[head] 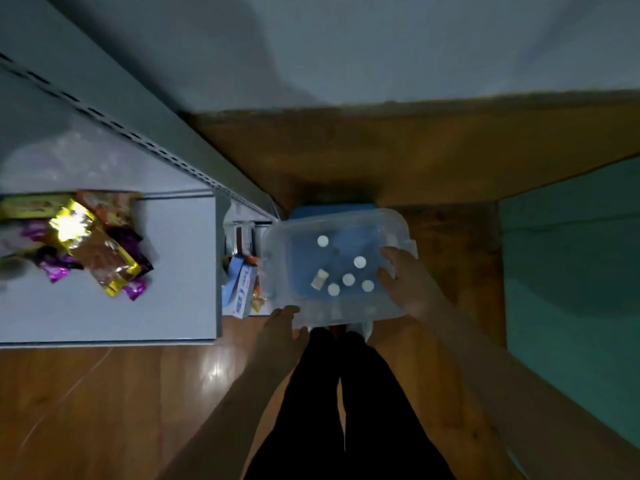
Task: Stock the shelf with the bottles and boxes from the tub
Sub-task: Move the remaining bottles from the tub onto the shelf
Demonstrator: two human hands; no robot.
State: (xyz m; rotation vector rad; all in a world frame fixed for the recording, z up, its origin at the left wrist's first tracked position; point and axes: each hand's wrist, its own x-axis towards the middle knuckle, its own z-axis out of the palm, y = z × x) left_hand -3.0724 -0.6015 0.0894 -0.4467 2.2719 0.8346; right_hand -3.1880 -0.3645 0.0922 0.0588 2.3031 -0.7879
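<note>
Clear tub (398,223) is sitting on the wooden floor (104,410) beside the grey shelf (180,271), with white-capped bottles (348,279) standing inside. Left hand (282,332) is touching the tub's near-left corner, fingers extended. Right hand (405,282) is resting on the right rim, fingers relaxed and holding nothing.

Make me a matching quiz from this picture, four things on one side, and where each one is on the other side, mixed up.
Things:
1. bottles with white caps
2. snack packets
3. left hand
4. right hand

Places:
A. piled on the grey shelf
B. at the near left corner of the clear tub
C. standing inside the tub
D. on the tub's right side

Pairs: 1-C, 2-A, 3-B, 4-D
</note>
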